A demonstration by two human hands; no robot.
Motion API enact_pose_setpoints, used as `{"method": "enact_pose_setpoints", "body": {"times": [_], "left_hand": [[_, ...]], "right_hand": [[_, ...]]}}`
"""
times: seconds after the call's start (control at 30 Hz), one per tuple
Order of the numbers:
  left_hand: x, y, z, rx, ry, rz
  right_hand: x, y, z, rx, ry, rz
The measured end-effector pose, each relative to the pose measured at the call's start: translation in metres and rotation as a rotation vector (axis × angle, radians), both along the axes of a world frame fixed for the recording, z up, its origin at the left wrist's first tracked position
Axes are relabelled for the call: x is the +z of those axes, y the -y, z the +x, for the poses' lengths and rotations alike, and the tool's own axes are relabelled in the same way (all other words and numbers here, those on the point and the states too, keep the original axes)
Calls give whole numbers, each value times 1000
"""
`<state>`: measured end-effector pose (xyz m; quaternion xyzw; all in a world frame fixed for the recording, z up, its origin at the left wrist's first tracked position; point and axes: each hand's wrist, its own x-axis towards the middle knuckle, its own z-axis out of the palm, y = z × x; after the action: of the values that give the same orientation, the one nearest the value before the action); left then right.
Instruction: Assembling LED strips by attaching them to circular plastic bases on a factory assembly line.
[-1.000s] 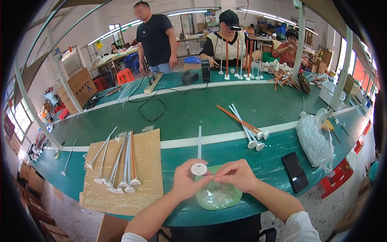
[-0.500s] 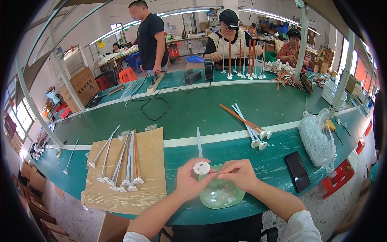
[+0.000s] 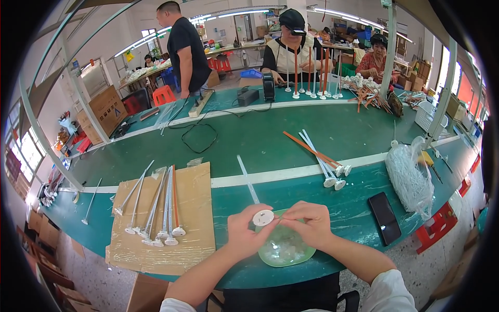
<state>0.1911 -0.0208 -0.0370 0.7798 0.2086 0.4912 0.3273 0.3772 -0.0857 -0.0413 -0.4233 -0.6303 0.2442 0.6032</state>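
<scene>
My left hand (image 3: 242, 232) is closed round a flat pale stick with a round white disc (image 3: 263, 217) at its near end. The disc faces up and the stick (image 3: 247, 179) points away from me, leaning left. Close beside the disc, my right hand (image 3: 311, 224) pinches with thumb and forefinger; what lies in the pinch is too small to make out. Under both hands stands a light green bowl (image 3: 310, 256) with small clear bits in it. On the cardboard sheet (image 3: 195, 208) to the left lie several similar disc-ended sticks (image 3: 166, 208), one of them orange-brown.
More disc-ended sticks (image 3: 325, 161) lie right of centre. A black phone (image 3: 384, 218) and a clear bag of thin strips (image 3: 410, 179) are farther right. A black cable (image 3: 200, 138) loops across the green table. Co-workers sit or stand beyond it, near upright sticks (image 3: 312, 78).
The held stick's far end has swung left, and its disc has shifted slightly right. My hands stay close together over the bowl. The standing person at the back has moved left.
</scene>
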Motion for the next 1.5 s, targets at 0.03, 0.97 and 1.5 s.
{"method": "enact_pose_setpoints", "body": {"times": [0.03, 0.97, 1.5], "left_hand": [[0, 1, 0, 1, -1, -1], [-7, 0, 1, -47, 50, -151], [9, 5, 2, -274, 28, -52]], "right_hand": [[-1, -1, 0, 1, -1, -1], [16, -1, 6, -4, 120, 5], [23, 8, -4, -191, 113, 191]]}}
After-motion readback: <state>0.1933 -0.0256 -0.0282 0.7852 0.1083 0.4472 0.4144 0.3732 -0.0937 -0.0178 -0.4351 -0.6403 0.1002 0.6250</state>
